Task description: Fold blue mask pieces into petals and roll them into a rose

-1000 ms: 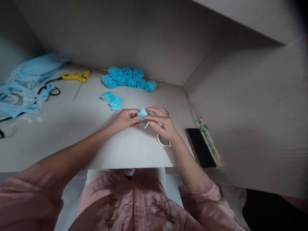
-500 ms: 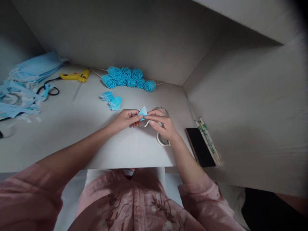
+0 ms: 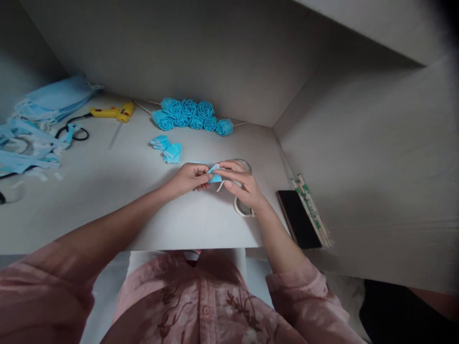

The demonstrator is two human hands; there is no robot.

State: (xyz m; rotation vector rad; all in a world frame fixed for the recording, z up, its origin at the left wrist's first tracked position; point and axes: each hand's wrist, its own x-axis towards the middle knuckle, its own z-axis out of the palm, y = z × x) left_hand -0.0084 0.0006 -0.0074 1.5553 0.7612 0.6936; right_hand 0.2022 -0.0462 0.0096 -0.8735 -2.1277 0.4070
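Over the middle of the table, my left hand [image 3: 195, 177] pinches a small folded piece of blue fabric [image 3: 216, 178] between thumb and fingers. From the other side, my right hand [image 3: 241, 181] holds the same piece, its index finger lying along the top edge. Partly under my right hand sits a ring-shaped, cream-edged thing [image 3: 242, 213], mostly hidden. A narrow pale strip [image 3: 220, 186] sticks out below the right fingers. Just beyond my left hand lie more folded blue fabric pieces [image 3: 172, 153].
Several blue fabric roses [image 3: 196, 122] on sticks lie along the back wall. A yellow glue gun [image 3: 112, 113], a stack of blue face masks [image 3: 57, 98] and cut strips [image 3: 25, 155] are on the left. At right are a black phone [image 3: 298, 219] and wrapped wooden sticks [image 3: 311, 205].
The blue piece between my hands has been folded or turned, its raised pale tip now lower. My right fingers have shifted slightly over it. The other things stay in place.
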